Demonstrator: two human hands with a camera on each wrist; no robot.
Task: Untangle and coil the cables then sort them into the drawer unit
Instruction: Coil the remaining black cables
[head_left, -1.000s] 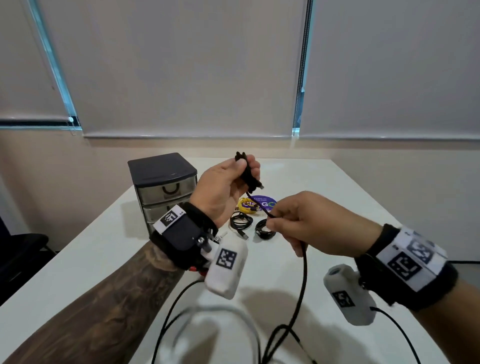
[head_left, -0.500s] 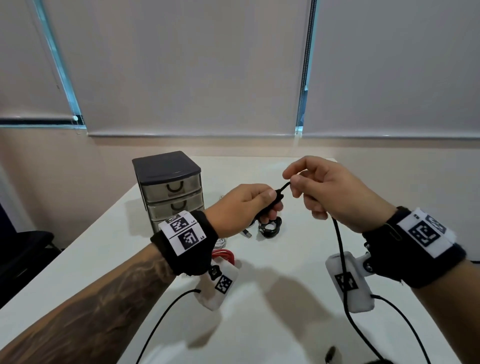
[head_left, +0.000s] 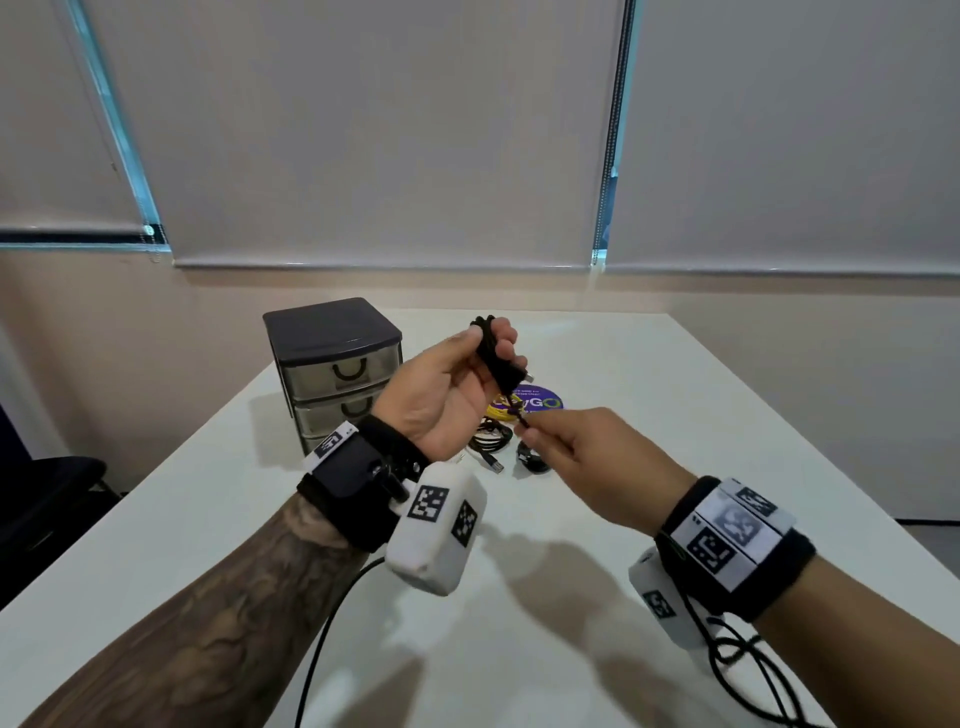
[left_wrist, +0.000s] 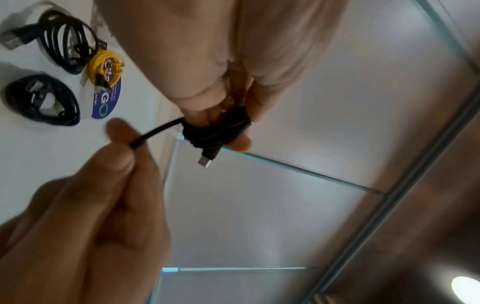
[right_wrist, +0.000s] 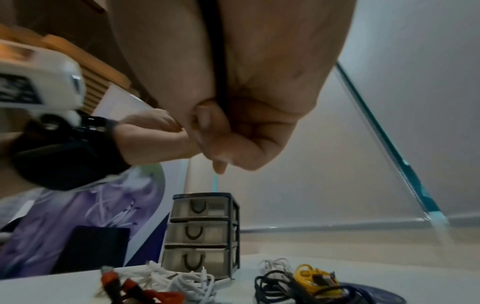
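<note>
Left hand (head_left: 441, 395) is raised above the table with thumb and fingers curled tight around a small black coil (head_left: 496, 356) of cable, wrapped into a short bundle. In the left wrist view the coil's plug (left_wrist: 206, 160) pokes out past the fingertips, pointing toward 5 o'clock. Right hand (head_left: 587, 457) sits lower, at roughly 4 o'clock from the coil, with thumb and forefinger pinching the free run of the same black cable (left_wrist: 155, 131), which runs fairly straight from the coil to the pinch. The right wrist view shows the cable passing on through that palm.

On the white table (head_left: 675, 415), just beyond the hands, lie a yellow coil (left_wrist: 106, 65), a loose black cable with a USB plug (head_left: 488, 441) and another black coil (left_wrist: 41, 98), all close together by a round blue sticker (head_left: 545, 402). The three-drawer unit (head_left: 337, 369) stands at about 9 o'clock from the raised coil, all drawers closed. White cables (right_wrist: 176, 281) and a red one (right_wrist: 145, 292) lie near the unit's foot.
</note>
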